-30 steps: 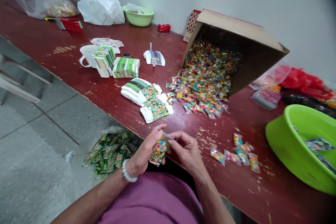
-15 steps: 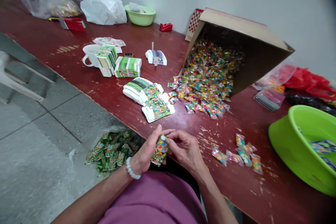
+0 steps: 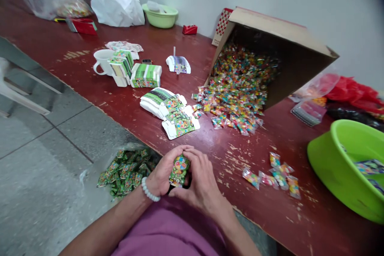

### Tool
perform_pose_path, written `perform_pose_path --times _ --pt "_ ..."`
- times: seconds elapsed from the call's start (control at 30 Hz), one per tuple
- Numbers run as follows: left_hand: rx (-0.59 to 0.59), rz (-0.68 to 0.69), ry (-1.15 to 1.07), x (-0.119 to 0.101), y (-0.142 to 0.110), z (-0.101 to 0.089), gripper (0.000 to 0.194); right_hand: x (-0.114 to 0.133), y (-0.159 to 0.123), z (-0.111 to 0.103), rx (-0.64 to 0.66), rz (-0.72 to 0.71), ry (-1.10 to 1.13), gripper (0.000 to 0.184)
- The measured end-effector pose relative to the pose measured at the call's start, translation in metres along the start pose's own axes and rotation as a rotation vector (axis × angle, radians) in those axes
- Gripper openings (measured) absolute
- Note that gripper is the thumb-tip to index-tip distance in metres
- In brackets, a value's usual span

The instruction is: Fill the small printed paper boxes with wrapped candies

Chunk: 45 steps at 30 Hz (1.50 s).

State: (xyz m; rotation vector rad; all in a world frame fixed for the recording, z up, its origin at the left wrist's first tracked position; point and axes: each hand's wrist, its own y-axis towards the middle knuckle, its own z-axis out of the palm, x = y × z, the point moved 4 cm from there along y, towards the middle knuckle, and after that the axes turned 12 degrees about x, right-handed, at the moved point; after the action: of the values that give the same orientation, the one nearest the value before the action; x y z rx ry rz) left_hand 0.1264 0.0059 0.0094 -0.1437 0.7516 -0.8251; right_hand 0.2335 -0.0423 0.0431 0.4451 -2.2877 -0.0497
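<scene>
Both of my hands close around one small green printed box [image 3: 179, 170] at the near edge of the dark red table [image 3: 150, 106]. My left hand [image 3: 163, 176], with a white bead bracelet at the wrist, grips its left side. My right hand [image 3: 200, 182] wraps its right side and top, fingertips meeting the left thumb above the box. A few wrapped candies [image 3: 271, 176] lie on the table to the right of my hands. Flat unfolded box blanks [image 3: 171, 112] are stacked just beyond my hands.
A tipped cardboard carton [image 3: 279, 48] spills a heap of wrapped candies [image 3: 237, 88]. A bright green basin [image 3: 348, 168] sits at right. A clear bag of finished green boxes [image 3: 127, 170] lies below the table edge at left. A white mug [image 3: 102, 62] and more box stacks [image 3: 145, 76] stand farther back.
My right hand has moved in from the box's top edge and now closes over the box together with the left hand. The box has come slightly nearer to my body.
</scene>
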Motion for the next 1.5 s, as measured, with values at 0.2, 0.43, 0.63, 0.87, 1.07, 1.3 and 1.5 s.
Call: perform_pose_path --times 0.2,0.43,0.63,0.87,1.07,1.3,1.5 --pt "-0.01 0.137 0.113 -0.007 -0.003 -0.004 0.026 0.001 0.012 0.015 0.014 -0.028 -0.216 0.087" --pt "-0.106 0.123 0.153 -0.018 -0.023 -0.024 0.024 0.006 0.033 0.023 0.144 -0.14 -0.01 0.089" --pt "-0.392 0.221 0.738 -0.05 -0.067 -0.081 0.044 -0.061 0.071 -0.012 -0.183 0.142 -0.127 0.061" --pt "-0.575 0.223 1.146 -0.068 -0.085 -0.125 0.053 -0.104 0.094 -0.011 -0.117 0.484 -0.394 0.062" --pt "-0.538 0.34 1.312 -0.076 -0.067 -0.087 0.045 -0.105 0.087 -0.006 -0.298 0.514 -0.241 0.052" --pt "-0.502 0.647 1.644 -0.085 -0.044 -0.051 0.035 -0.108 0.089 -0.008 -0.315 0.444 0.093 0.028" --pt "-0.48 0.803 1.751 -0.098 -0.031 -0.017 0.037 -0.1 0.074 -0.02 -0.177 0.308 0.349 0.031"
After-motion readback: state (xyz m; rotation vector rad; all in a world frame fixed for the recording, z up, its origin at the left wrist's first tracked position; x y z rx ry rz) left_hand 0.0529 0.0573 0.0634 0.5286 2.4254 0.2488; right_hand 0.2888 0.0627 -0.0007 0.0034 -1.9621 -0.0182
